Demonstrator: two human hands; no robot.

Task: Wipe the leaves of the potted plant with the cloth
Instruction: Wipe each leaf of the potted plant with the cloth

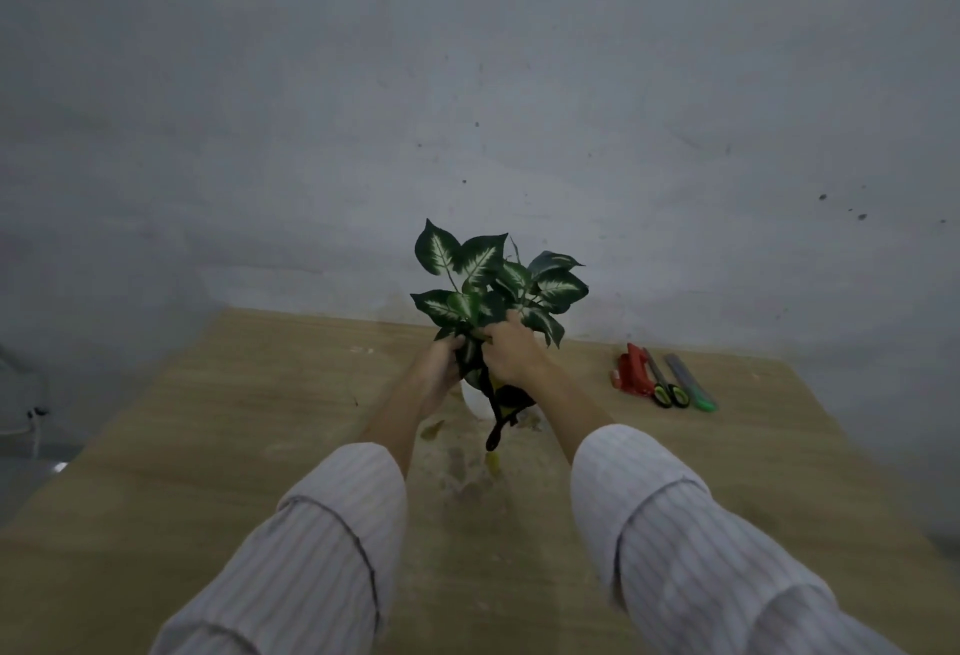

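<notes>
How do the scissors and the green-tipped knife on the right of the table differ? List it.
1. Handles: the scissors end in two black loops with yellow-green lining; the knife ends in one plain green tip.
2. Shape: the scissors widen at the near end; the knife is a flat, straight grey strip throughout.
3. Place: the scissors lie against the red tool; the knife lies farther right.

Shared: both lie flat on the table, roughly parallel, untouched by either hand.

potted plant (498, 285) on table (208, 446) | scissors (667, 384) to its right
</notes>
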